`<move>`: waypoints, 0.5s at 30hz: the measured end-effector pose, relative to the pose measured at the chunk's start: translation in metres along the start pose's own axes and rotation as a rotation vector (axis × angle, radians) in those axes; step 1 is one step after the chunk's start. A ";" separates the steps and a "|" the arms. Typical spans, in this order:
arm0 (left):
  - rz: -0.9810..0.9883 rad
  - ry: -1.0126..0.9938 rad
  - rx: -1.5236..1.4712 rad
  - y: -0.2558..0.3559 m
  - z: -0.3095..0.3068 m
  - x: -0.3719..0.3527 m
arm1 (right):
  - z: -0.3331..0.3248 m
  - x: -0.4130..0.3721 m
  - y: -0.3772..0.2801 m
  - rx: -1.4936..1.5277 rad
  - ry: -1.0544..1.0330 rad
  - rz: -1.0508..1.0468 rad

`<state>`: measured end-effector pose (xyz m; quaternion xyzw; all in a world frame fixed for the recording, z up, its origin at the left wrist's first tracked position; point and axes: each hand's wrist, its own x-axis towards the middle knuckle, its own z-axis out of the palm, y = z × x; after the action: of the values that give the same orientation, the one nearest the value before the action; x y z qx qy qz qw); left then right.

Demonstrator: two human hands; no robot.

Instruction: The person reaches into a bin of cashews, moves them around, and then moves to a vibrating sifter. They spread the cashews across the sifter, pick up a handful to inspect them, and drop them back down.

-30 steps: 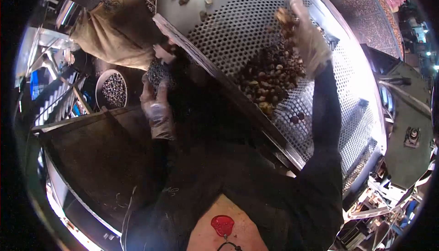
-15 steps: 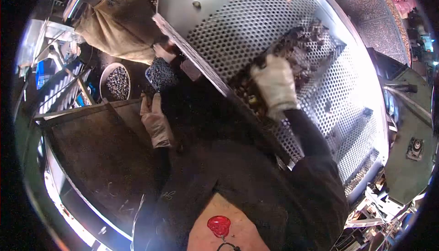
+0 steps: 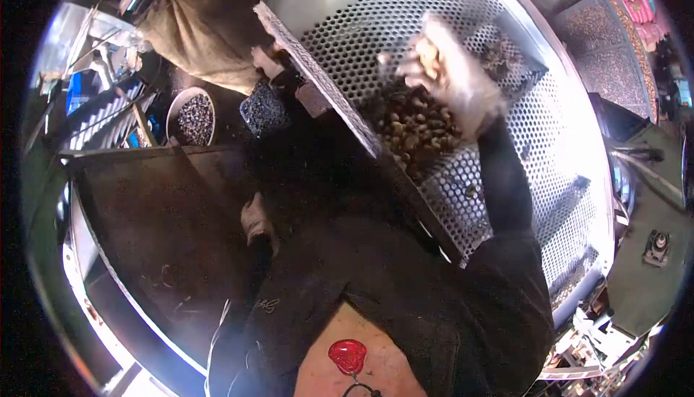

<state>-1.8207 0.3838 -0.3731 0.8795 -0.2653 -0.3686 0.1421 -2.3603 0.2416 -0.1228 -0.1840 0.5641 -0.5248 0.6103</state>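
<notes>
My right hand, in a pale glove, is over a perforated metal tray, blurred by motion. Its palm side shows, with the fingers apart around a yellowish patch I cannot make out. Just below it, a heap of brown nuts or shells lies on the holes, and one pale piece shows beside the fingers. My left hand, also gloved, is low beside my dark jacket, near a dark brown metal sheet. Its fingers cannot be made out.
Another person's hand is beside the tray's left edge, near a burlap cloth. A round bowl of small pieces and a blue container of dark bits stand at left. Green machinery is at right.
My right hand has lifted up off the heap and turned its palm side into view, uncovering the brown pieces. My left hand has drawn down towards my body.
</notes>
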 end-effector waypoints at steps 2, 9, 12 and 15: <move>0.003 -0.046 -0.036 -0.033 -0.002 0.011 | -0.009 0.015 -0.040 -0.016 0.049 0.008; -0.039 -0.079 -0.086 -0.049 -0.004 -0.007 | -0.102 0.033 -0.007 -1.176 0.285 -0.105; -0.102 -0.081 -0.041 -0.007 -0.014 -0.044 | -0.052 -0.003 0.054 -1.388 0.371 -0.051; 0.426 -0.197 0.441 -0.052 -0.009 0.012 | -0.009 -0.051 0.106 -1.435 0.317 -0.167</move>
<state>-1.7883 0.4202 -0.3974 0.7740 -0.5293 -0.3475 -0.0042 -2.3123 0.3288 -0.1868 -0.5020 0.8341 -0.0920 0.2094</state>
